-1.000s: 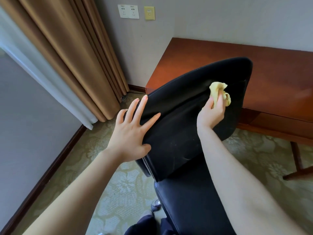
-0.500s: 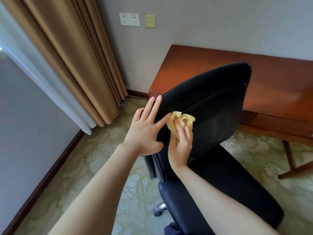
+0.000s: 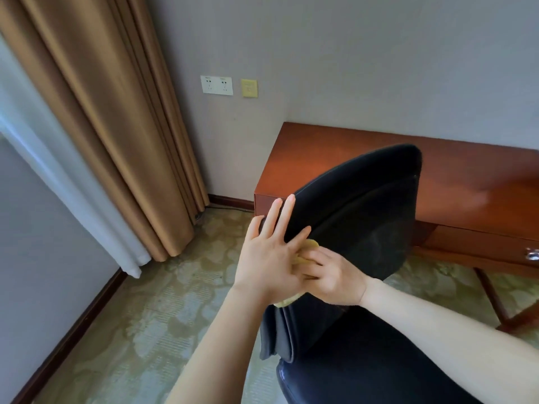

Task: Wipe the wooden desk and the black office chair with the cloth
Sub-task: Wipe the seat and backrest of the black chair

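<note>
Pressing flat against the left edge of the backrest of the black office chair (image 3: 364,214), the left hand (image 3: 271,258) is seen at the centre of the frame, its fingers straight and slightly spread. Just to its right, the right hand (image 3: 335,279) is bunched around the yellow cloth (image 3: 311,245), which is held against the lower backrest. Only scraps of cloth are shown above and below the hands, and the right fingertips are hidden behind the left hand. The wooden desk (image 3: 466,182) is set against the wall at the right, behind the chair. A brown curtain (image 3: 116,126) is hung at the upper left.
</note>
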